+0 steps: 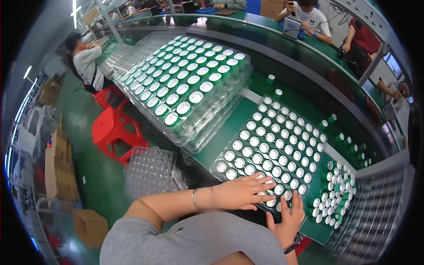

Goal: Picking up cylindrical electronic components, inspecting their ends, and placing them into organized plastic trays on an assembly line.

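A clear plastic tray (215,169) lies on the green table in front of me, filled with rows of short green cylinders with white round tops (279,143). My left hand (243,193) rests flat over the tray's near edge, its fingers spread across several white tops. At the tray's near right corner is my right hand (287,219), fingers stretched upward and thumb apart, touching the tray's edge. No object shows in either hand. Some of the nearest cylinders are hidden under my fingers.
A tall stack of filled clear trays (194,90) stands at the left. Loose green cylinders (331,194) crowd the table's right end, beside upright clear trays (375,216). More cylinders stand on the conveyor (300,88). Red stools (115,132) and empty trays (150,170) are at the left.
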Demonstrator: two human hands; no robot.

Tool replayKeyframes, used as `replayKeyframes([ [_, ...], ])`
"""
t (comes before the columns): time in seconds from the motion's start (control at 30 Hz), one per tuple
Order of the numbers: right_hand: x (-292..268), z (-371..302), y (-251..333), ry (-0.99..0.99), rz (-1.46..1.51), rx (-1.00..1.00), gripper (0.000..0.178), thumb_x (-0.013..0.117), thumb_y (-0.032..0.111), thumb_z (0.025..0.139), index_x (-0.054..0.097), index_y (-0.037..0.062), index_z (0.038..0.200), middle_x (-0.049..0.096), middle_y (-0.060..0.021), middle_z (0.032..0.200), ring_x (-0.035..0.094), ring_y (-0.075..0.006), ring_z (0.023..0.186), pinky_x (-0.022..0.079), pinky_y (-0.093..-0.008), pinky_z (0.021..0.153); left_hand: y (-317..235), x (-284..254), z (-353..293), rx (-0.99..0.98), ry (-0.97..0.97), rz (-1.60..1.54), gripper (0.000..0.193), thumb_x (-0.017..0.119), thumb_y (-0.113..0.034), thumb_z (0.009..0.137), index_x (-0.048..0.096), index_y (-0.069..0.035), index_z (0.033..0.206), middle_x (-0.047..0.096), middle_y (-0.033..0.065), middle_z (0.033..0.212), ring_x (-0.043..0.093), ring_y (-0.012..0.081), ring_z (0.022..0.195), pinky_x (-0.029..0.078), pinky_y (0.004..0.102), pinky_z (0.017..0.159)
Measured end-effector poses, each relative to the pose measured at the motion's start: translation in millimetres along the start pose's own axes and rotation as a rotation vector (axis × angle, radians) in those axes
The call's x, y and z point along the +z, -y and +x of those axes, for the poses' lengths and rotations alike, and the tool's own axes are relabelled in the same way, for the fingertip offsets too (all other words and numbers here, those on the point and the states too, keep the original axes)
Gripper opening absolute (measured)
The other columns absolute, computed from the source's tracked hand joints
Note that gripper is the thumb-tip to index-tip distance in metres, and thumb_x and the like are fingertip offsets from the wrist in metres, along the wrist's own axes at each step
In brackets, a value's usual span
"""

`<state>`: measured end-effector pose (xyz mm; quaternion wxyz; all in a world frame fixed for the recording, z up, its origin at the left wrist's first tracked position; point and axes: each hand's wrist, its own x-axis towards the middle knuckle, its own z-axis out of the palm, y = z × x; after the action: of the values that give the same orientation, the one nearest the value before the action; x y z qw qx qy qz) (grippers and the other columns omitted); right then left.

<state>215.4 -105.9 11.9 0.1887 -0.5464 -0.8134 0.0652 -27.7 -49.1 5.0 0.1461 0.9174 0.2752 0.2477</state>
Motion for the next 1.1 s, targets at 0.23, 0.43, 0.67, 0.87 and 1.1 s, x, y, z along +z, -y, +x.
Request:
replayKeyframes([
  [0.23, -10, 25, 1, -0.035, 0.082, 0.067, 0.06, 0.067, 0.02, 0.081, 0.049, 0.0001, 0.134, 0.036, -0.0223, 0.148, 0.03, -0.0424, 0.138, 0.022, -0.0545, 0.111, -2, -107, -25, -0.328, -0.618, 0.692, 0.055, 0.081, -0.022, 0.067, 0.061, -0.006, 0.115, 0.052, 0.0151, 0.131, 0.042, 0.0391, 0.129, 0.028, 0.0539, 0.108],
  [0.43, -28, 80, 30, -0.119, 0.598, -0.007, 0.055, 0.057, 0.011, 0.089, 0.042, -0.0062, 0.139, 0.039, -0.0237, 0.147, 0.039, -0.0372, 0.135, 0.027, -0.0434, 0.112, 33, -111, -72, -0.44, -1.203, 0.752, 0.102, 0.085, -0.023, 0.067, 0.024, -0.007, 0.148, 0.01, 0.0219, 0.156, 0.011, 0.039, 0.145, 0.009, 0.0553, 0.116],
  [0.67, 2, 191, 86, 0.127, 1.387, 0.104, 0.062, 0.038, 0.033, 0.104, 0.015, 0.0042, 0.153, 0.02, -0.0182, 0.158, 0.021, -0.03, 0.146, 0.019, -0.044, 0.118, 56, -86, -76, -0.749, -1.199, 0.288, 0.115, 0.08, -0.023, 0.075, -0.002, 0.001, 0.152, -0.007, 0.0269, 0.158, -0.005, 0.0391, 0.148, 0.007, 0.0469, 0.119],
  [0.87, 57, 334, 87, 0.04, 1.562, 0.245, 0.087, 0.04, 0.059, 0.097, 0.001, 0.0057, 0.154, 0.001, -0.0169, 0.161, -0.002, -0.0306, 0.15, 0.003, -0.0447, 0.12, 54, -87, -70, -0.764, -1.18, 0.325, 0.113, 0.08, -0.024, 0.077, -0.001, 0.002, 0.152, -0.007, 0.0286, 0.157, -0.001, 0.0421, 0.147, 0.011, 0.048, 0.118],
  [1.1, 97, 401, 120, -0.165, 1.692, 0.232, 0.061, 0.041, 0.056, 0.099, 0.047, 0.0049, 0.133, 0.051, -0.0085, 0.136, 0.046, -0.0222, 0.125, 0.032, -0.0396, 0.108, 55, -82, -73, -0.732, -1.098, 0.374, 0.115, 0.079, -0.025, 0.076, -0.004, 0.002, 0.152, -0.008, 0.03, 0.157, -0.004, 0.045, 0.146, 0.006, 0.0524, 0.117],
])
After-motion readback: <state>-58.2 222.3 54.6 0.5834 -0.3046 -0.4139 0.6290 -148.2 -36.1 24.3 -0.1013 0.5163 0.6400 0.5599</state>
